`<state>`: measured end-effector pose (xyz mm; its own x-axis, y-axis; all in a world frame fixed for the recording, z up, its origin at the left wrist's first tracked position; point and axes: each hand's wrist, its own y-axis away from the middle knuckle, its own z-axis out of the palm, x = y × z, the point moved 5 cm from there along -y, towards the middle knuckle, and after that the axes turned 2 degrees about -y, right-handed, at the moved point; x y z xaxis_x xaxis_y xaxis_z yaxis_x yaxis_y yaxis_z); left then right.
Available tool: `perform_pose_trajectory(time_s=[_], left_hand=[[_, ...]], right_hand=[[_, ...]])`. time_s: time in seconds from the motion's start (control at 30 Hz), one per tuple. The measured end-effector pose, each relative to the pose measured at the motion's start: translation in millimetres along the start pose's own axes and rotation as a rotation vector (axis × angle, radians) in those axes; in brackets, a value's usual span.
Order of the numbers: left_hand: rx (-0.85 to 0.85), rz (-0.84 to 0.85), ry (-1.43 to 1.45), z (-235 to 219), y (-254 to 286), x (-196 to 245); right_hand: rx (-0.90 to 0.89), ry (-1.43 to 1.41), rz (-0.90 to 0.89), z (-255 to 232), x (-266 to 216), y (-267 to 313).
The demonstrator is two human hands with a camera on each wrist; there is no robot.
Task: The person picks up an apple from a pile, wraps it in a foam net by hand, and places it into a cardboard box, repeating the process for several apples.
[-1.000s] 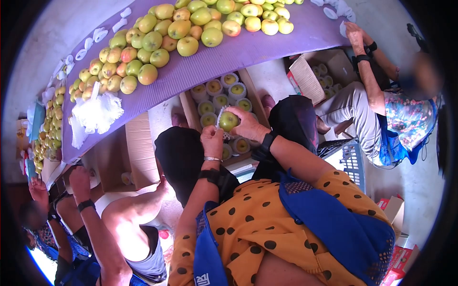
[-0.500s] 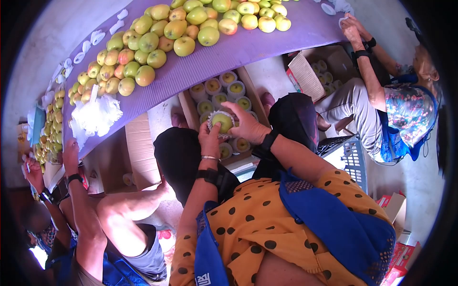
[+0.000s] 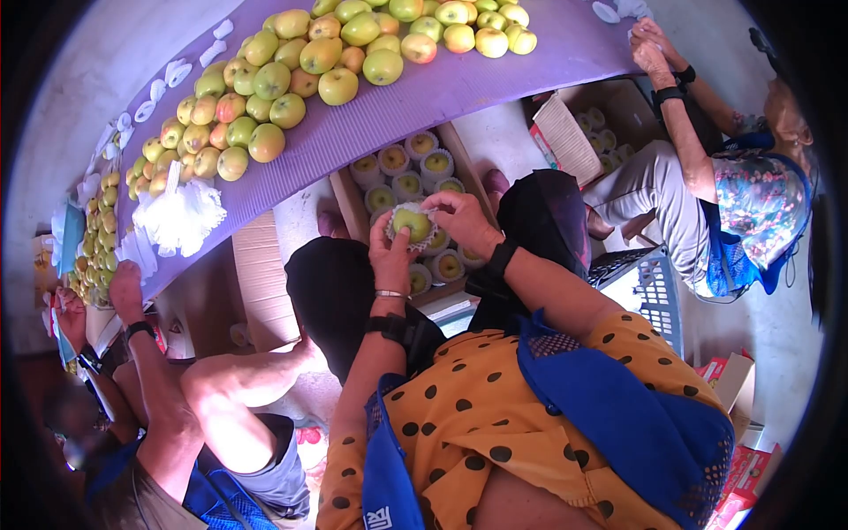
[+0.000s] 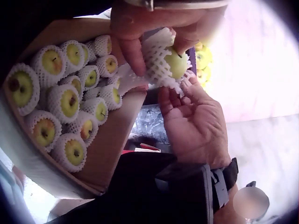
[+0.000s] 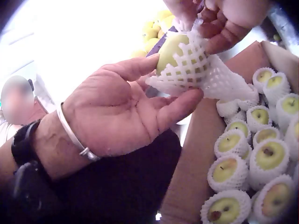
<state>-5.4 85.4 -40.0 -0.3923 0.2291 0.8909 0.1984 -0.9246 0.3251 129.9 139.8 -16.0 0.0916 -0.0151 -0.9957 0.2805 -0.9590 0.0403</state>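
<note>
A green apple (image 3: 412,222) sits partly inside a white foam net sleeve (image 5: 187,70). My left hand (image 3: 389,259) holds both from beneath and the side, its thumb lying against the apple. At the sleeve's rim, my right hand (image 3: 466,221) pinches the net between thumb and fingers, as the right wrist view shows. A loose tail of netting hangs out toward the box. Just below both hands stands a cardboard box (image 4: 125,112) packed with rows of apples in foam nets (image 5: 228,171).
A purple-covered table (image 3: 371,124) ahead bears a pile of bare apples (image 3: 274,79) and a bunch of white foam nets (image 3: 181,212). People sit working on both sides. An open carton (image 3: 570,141) and a grey plastic crate (image 3: 655,296) stand at the right.
My right hand has let go of the apple, spread its fingers, then pinched the net's rim. The apple has turned upward in the net and shifted slightly left in my left hand.
</note>
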Motion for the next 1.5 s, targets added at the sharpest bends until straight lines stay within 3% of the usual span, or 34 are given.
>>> perform_pose_trajectory(time_s=[0.17, 0.37, 0.43, 0.53, 0.67, 0.73, 0.77, 0.83, 0.93, 1.07, 1.13, 1.37, 1.5], left_hand=[[0.023, -0.002, -0.001, 0.4, 1.8, 2.2], [0.061, 0.007, 0.059, -6.3, -0.2, -2.1], [0.016, -0.007, 0.105, -6.8, -0.8, -4.9], [-0.035, -0.009, 0.167, -4.5, 0.9, -7.3], [0.003, 0.012, 0.009, -7.4, -0.9, -8.6], [0.064, 0.028, 0.100, -7.4, -1.1, -6.7], [0.060, 0.026, 0.096, -6.0, -0.2, -5.4], [0.025, -0.013, 0.199, -2.5, 1.8, -5.1], [-0.035, -0.029, 0.240, -2.6, -0.3, -9.3], [-0.057, -0.035, 0.247, -1.5, 0.8, -8.1], [-0.017, -0.079, 0.226, -3.9, 1.8, -8.6], [-0.107, -0.088, 0.241, -2.4, -0.1, -11.8], [-0.089, -0.107, 0.285, -0.8, 3.2, -7.4]], right_hand=[[0.001, 0.126, -0.123, 1.3, -5.2, 1.1], [-0.126, -0.146, -0.018, 5.8, -8.4, 2.1], [-0.102, 0.015, -0.198, 6.8, -12.9, 2.0], [-0.167, 0.224, -0.309, 11.9, -20.2, 8.6], [-0.245, 0.210, -0.422, 20.3, -26.6, 13.5], [-0.193, -0.276, -0.091, 15.1, -15.1, 9.8], [-0.188, -0.278, -0.091, 12.5, -11.5, 6.6], [0.246, 0.059, -0.136, -15.2, -0.5, -5.9], [0.309, 0.024, -0.008, -24.6, 17.0, -14.2], [0.232, 0.086, 0.073, -28.5, 14.6, -13.8], [0.088, -0.059, 0.269, -26.1, 16.1, -11.8], [0.118, -0.259, 0.123, -26.4, -0.4, -12.5], [0.015, -0.342, 0.004, -25.1, -10.9, -13.5]])
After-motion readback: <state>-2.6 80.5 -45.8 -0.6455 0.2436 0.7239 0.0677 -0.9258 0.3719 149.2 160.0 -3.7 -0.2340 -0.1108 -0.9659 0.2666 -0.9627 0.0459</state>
